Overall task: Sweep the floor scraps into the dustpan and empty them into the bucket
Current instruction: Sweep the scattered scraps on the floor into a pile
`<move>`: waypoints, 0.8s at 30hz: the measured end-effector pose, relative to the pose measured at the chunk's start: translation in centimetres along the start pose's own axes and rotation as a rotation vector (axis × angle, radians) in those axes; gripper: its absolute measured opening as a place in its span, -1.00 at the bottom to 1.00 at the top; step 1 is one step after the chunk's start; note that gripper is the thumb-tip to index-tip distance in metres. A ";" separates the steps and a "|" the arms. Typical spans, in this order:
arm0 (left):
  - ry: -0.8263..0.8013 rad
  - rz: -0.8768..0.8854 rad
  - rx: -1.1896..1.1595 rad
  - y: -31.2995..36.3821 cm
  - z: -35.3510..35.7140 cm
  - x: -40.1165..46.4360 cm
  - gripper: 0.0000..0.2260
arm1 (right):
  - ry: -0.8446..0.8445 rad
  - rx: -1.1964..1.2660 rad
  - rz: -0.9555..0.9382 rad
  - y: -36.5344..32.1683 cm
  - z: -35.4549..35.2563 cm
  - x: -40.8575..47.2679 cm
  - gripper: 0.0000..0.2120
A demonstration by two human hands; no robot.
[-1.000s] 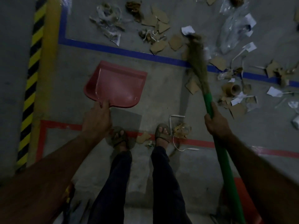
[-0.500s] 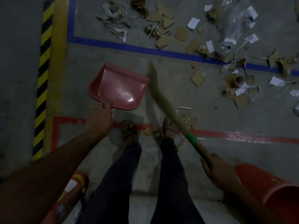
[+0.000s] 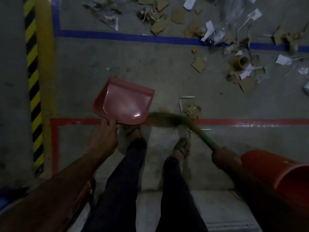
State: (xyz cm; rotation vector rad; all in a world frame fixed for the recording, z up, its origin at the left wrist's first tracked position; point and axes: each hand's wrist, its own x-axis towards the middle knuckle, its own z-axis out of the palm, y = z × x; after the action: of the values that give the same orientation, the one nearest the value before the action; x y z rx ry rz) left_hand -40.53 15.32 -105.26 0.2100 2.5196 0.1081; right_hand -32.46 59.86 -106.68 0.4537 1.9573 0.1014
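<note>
Grey concrete floor [image 3: 150, 67] fills our one head view, marked by a blue tape line [image 3: 127, 36], a red tape line [image 3: 250, 121] and a yellow-and-black hazard stripe [image 3: 32, 67] at the left. Our left hand [image 3: 104, 139] pinches the near edge of the pink dustpan [image 3: 124, 102], thumb and fingers closed on its rim, the pan lying over the red line. Our right hand [image 3: 222, 156] wraps around the green handle of the broom [image 3: 168, 120], whose bristles blur low across the floor just right of the pan, close to our sandalled feet; the motion blur means we cannot say for certain whether they touch the pan. Most scraps [image 3: 239, 64] of card and paper lie well beyond, around the blue line, with a small clump [image 3: 192, 111] beside the bristles. The orange bucket [image 3: 277, 173] sits at our right. A fast swing could scatter light paper past the pan mouth, or nudge the loosely held pan aside. We can read no writing or labels in this dim light.
</note>
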 end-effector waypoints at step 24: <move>-0.045 0.040 0.021 13.4 1.0 1.9 -0.57 | -0.015 -0.118 -0.176 18.1 5.5 -4.4 -0.42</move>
State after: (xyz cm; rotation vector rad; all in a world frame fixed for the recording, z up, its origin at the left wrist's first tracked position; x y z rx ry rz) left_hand -39.80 28.84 -105.47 0.2683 2.4730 0.0926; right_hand -21.10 74.22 -100.24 0.2033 1.9550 0.1004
